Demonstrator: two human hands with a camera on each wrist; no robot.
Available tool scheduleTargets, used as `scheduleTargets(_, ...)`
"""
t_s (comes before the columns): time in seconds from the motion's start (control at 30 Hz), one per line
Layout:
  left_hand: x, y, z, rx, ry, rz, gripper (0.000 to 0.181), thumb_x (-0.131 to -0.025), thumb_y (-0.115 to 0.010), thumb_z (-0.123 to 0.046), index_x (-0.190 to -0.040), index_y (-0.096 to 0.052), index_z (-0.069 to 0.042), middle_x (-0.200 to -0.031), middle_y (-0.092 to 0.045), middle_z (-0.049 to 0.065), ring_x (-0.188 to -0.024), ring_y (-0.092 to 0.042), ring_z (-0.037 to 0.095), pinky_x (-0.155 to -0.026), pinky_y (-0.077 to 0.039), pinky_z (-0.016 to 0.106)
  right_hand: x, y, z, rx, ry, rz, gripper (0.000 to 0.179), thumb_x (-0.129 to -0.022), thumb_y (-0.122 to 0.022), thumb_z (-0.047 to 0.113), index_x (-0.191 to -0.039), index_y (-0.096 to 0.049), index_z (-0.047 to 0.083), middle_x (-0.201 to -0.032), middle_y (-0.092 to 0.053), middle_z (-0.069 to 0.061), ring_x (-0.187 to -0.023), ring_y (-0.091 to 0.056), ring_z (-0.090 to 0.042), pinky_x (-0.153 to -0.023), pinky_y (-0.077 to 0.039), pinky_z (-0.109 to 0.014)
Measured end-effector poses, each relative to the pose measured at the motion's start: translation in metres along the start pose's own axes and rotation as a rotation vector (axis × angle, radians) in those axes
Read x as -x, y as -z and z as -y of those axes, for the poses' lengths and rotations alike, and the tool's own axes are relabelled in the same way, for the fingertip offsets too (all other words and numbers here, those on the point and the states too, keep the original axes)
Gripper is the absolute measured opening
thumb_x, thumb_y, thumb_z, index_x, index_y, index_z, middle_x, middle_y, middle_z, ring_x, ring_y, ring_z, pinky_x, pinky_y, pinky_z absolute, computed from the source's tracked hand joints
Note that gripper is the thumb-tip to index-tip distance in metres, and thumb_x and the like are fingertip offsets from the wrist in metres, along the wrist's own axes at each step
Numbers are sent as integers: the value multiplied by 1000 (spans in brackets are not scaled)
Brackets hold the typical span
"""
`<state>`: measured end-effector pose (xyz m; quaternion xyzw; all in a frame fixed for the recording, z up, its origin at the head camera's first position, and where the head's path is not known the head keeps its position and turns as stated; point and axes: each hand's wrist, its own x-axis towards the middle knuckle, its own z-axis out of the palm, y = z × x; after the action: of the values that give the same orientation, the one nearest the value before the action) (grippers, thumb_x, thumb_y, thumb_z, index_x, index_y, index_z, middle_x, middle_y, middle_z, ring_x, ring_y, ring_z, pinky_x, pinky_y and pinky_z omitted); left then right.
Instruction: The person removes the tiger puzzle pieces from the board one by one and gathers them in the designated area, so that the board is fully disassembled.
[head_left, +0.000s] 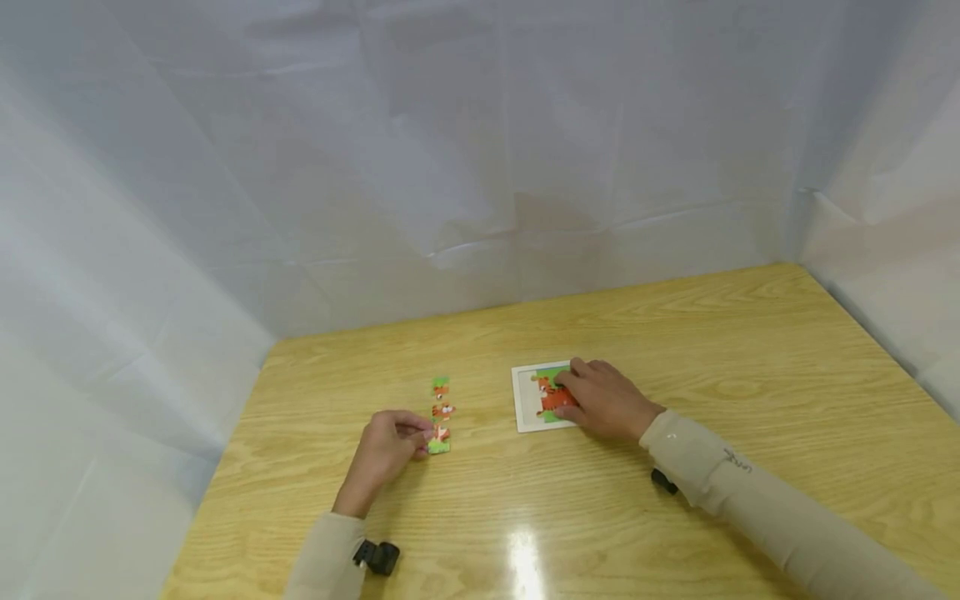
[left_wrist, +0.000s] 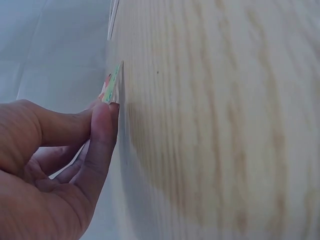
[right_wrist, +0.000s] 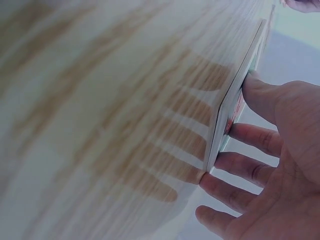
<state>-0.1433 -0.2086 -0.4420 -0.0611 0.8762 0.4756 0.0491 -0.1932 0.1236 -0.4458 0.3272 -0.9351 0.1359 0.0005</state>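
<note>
My left hand (head_left: 390,450) is at the lowest of several loose jigsaw pieces; its thumb and finger pinch that green, orange and white jigsaw piece (head_left: 439,447). In the left wrist view the pinched piece (left_wrist: 114,84) is seen nearly edge-on, close to the tabletop. Above it in the head view lie an orange piece with an eye (head_left: 444,411) and a green and orange piece (head_left: 440,387). A white-framed puzzle tray (head_left: 528,422) lies to the right, partly filled with joined red and green pieces (head_left: 553,400). My right hand (head_left: 607,402) rests on its right side, thumb and fingers extended, hiding part of the picture.
The wooden table (head_left: 675,333) carries the tray and pieces. Pale sheeting (head_left: 450,167) hangs behind the table and along both sides. Each wrist wears a small black camera, one of them the left wrist camera (head_left: 382,558).
</note>
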Motion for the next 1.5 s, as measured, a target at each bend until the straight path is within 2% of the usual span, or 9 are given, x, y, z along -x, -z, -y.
scheduleTargets(0.17,0,-2,1,-24,-13,-11,5,-91,-69,8,-92,-73,6,-86,-71,12,-67,-68,16,-61,-58,28,0,0,0,5,2,-1,44,-97,-71,32,-126,-63,0,-95,-49,-2,-83,-44,-19,-92,-44,-43)
scheduleTargets(0.4,0,-2,-4,-109,-18,-7,4,-92,-71,2,-91,-74,2,-82,-71,7,-67,-67,15,-62,-58,29,0,-1,-1,3,9,-8,45,-96,-72,32,-126,-63,-1,-94,-48,-2,-81,-41,-18,-93,-44,-43)
scheduleTargets(0.57,2,-1,-5,-102,-40,26,3,-92,-71,3,-93,-74,3,-80,-71,8,-67,-68,17,-62,-58,32,1,-1,-1,4,21,-16,45,-96,-72,31,-126,-63,-1,-93,-47,-2,-80,-39,-18,-90,-43,-42)
scheduleTargets(0.83,1,-2,-6,-110,-38,31,3,-92,-70,4,-93,-73,3,-81,-70,9,-68,-68,16,-63,-58,32,1,-1,0,1,18,-13,46,-96,-71,31,-126,-63,-2,-94,-47,-2,-81,-39,-18,-89,-43,-42)
scheduleTargets(1.13,-1,-2,-7,-176,-23,38,3,-93,-72,-2,-93,-74,0,-80,-70,5,-67,-66,14,-61,-55,30,4,-2,0,-57,-18,0,47,-99,-69,29,-133,-61,-2,-109,-52,-9,-87,-47,-21,-83,-46,-39)
scheduleTargets(1.33,-2,0,-16,-176,-19,47,4,-95,-70,-3,-95,-73,-1,-80,-70,6,-65,-66,17,-59,-56,31,5,-2,-2,-92,-11,-21,46,-98,-70,29,-132,-61,0,-113,-52,-9,-89,-50,-21,-83,-47,-39)
scheduleTargets(1.5,-8,-6,-30,-175,-81,70,7,-97,-69,-6,-97,-73,-1,-83,-69,9,-65,-66,19,-57,-55,31,6,-2,-2,-103,-3,-42,46,-97,-71,29,-131,-62,0,-116,-52,-12,-90,-51,-22,-84,-49,-40)
